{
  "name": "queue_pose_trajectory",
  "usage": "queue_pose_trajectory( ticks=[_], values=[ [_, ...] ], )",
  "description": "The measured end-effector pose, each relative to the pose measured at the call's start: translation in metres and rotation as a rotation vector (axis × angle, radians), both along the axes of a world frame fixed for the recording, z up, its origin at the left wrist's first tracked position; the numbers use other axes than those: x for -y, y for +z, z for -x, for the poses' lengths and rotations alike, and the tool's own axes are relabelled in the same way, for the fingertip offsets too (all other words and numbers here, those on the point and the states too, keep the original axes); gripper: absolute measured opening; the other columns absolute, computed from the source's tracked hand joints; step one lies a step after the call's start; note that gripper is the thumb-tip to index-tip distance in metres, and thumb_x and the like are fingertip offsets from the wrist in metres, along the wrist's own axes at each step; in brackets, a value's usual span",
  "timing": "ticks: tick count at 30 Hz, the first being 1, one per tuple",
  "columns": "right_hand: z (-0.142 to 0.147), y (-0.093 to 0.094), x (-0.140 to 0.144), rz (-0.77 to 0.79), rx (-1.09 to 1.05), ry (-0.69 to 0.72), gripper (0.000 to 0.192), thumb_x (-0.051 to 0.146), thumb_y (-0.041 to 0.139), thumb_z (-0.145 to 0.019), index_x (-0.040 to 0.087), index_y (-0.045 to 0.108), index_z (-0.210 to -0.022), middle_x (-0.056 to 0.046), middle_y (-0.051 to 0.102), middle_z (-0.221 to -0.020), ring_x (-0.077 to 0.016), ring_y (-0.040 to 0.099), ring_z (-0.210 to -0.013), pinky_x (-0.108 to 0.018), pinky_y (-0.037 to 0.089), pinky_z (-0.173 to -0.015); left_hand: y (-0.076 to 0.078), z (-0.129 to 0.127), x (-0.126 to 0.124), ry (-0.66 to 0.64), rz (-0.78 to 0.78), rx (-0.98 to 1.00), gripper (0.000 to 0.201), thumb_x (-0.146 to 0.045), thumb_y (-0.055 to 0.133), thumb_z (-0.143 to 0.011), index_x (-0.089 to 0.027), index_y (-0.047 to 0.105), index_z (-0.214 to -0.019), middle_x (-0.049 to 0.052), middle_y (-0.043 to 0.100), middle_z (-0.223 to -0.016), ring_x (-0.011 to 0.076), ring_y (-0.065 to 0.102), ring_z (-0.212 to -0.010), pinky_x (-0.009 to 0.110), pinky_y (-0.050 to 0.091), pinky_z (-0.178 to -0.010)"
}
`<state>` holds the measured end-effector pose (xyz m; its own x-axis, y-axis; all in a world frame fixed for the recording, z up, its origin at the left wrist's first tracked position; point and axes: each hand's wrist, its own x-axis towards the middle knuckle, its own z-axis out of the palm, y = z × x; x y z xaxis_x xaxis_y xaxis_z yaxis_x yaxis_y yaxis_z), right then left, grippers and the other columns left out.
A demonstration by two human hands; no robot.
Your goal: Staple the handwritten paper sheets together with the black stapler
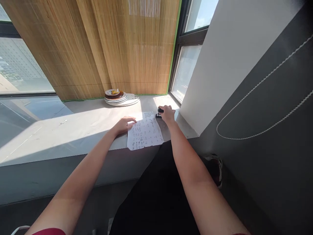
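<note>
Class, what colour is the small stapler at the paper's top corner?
Black stapler, seen in the head view.

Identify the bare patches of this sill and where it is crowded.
Bare: the wide grey sill left of the left hand, below the stacked plates. Crowded: the printed white paper sheet, with the right hand on a small black stapler.

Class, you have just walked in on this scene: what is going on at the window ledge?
A person stands at a grey window ledge with both arms stretched out. The left hand lies flat on the left edge of a printed sheet of paper, pinning it to the ledge. The right hand grips a small black stapler at the sheet's far right corner. Further back, a stack of plates sits before a bamboo blind.
</note>
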<state>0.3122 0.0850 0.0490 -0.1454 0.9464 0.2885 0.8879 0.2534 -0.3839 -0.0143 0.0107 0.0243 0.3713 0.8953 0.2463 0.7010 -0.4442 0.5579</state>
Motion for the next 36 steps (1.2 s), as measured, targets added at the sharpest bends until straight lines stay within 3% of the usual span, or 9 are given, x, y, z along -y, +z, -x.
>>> queue_pose_trajectory(
  ticks=[9,15,20,22,25,29,32,36],
  values=[
    [0.010,-0.003,0.003,0.046,-0.029,0.112,0.039,0.023,0.064,-0.102,0.030,0.077,-0.137,-0.016,0.072,-0.135,-0.0411,0.053,-0.134,-0.057,0.043,-0.107,0.000,-0.002,0.001,-0.026,-0.019,0.013,0.035,-0.042,0.064,-0.091,-0.024,0.086,-0.110,0.012,0.077,-0.145,0.0378,0.062,-0.141,0.046,0.061,-0.102],
    [0.012,0.001,0.009,0.052,-0.081,0.053,0.036,0.022,0.067,-0.096,0.032,0.079,-0.129,-0.011,0.072,-0.141,-0.0386,0.057,-0.136,-0.061,0.047,-0.110,0.000,0.000,0.002,-0.078,-0.069,0.012,0.027,-0.033,0.061,-0.091,-0.023,0.083,-0.103,0.009,0.081,-0.128,0.0310,0.069,-0.127,0.050,0.051,-0.118],
    [0.013,0.000,0.009,0.094,-0.078,0.034,0.037,0.021,0.068,-0.094,0.032,0.080,-0.128,-0.009,0.076,-0.139,-0.0372,0.062,-0.137,-0.060,0.049,-0.113,0.005,-0.004,-0.002,-0.047,-0.164,-0.126,0.024,-0.035,0.063,-0.096,-0.020,0.082,-0.099,0.013,0.076,-0.134,0.0342,0.065,-0.132,0.055,0.044,-0.123],
    [0.012,-0.001,0.006,0.113,-0.094,0.042,0.039,0.021,0.069,-0.092,0.031,0.080,-0.128,-0.008,0.079,-0.134,-0.0344,0.067,-0.131,-0.055,0.052,-0.111,0.010,-0.015,-0.009,-0.084,-0.168,-0.176,0.029,-0.038,0.060,-0.101,-0.020,0.083,-0.107,0.014,0.074,-0.139,0.0334,0.065,-0.131,0.053,0.046,-0.120],
    [0.011,-0.002,0.003,0.098,-0.151,0.075,0.039,0.026,0.074,-0.090,0.031,0.080,-0.128,-0.006,0.080,-0.134,-0.0315,0.071,-0.127,-0.048,0.055,-0.109,0.015,-0.039,-0.027,-0.258,-0.095,-0.253,0.039,-0.045,0.060,-0.106,-0.025,0.081,-0.131,0.012,0.066,-0.156,0.0323,0.063,-0.137,0.047,0.048,-0.119],
    [0.011,0.000,0.003,0.106,-0.232,0.141,0.029,0.041,0.067,-0.101,0.031,0.083,-0.123,-0.006,0.081,-0.134,-0.0306,0.072,-0.129,-0.048,0.055,-0.112,0.013,-0.063,-0.052,-0.453,-0.013,-0.332,0.056,-0.056,0.064,-0.105,-0.035,0.069,-0.156,0.008,0.049,-0.176,0.0357,0.049,-0.157,0.050,0.038,-0.128],
    [0.006,-0.004,0.000,0.101,-0.225,0.209,0.030,0.042,0.058,-0.107,0.035,0.085,-0.118,-0.002,0.083,-0.128,-0.0304,0.072,-0.129,-0.051,0.053,-0.116,0.010,-0.066,-0.061,-0.486,-0.010,-0.357,0.064,-0.062,0.062,-0.105,-0.039,0.061,-0.164,0.006,0.038,-0.183,0.0380,0.037,-0.165,0.055,0.031,-0.133],
    [-0.014,-0.018,-0.010,-0.008,-0.242,0.402,0.037,0.041,0.064,-0.105,0.034,0.080,-0.137,-0.004,0.083,-0.125,-0.0300,0.072,-0.123,-0.051,0.056,-0.113,0.009,-0.063,-0.061,-0.478,0.016,-0.390,0.071,-0.068,0.056,-0.106,-0.043,0.047,-0.173,0.003,0.022,-0.189,0.0396,0.032,-0.168,0.059,0.026,-0.134]
  ],
)
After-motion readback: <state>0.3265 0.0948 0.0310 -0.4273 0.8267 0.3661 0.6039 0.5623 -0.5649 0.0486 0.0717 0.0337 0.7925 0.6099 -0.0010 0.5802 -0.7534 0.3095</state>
